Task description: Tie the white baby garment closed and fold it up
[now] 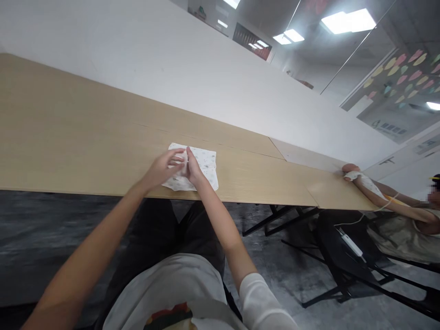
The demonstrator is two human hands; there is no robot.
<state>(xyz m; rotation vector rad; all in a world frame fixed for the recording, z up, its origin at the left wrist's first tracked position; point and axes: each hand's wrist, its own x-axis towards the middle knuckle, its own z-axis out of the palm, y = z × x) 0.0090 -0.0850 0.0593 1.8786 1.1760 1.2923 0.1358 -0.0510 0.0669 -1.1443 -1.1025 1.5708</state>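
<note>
A white cloth (206, 167) with a small scattered print lies nearly flat on the light wooden table, close to its front edge. My left hand (165, 167) is over the cloth's left half, its fingers apart and slightly curved toward the other hand. On the middle of the cloth, my right hand (193, 168) stands on edge with its fingers stretched forward, seen mostly from the back and thumb side. A bit of white cloth shows between the two hands. Whether either hand pinches it is hard to make out.
The long wooden table (85, 137) runs along a white half-wall (137, 59) with glass above. At the far right, another person's hands (351, 170) handle a similar white cloth. Below them stand black folding chairs (340, 256), with a white power strip (350, 243) on one.
</note>
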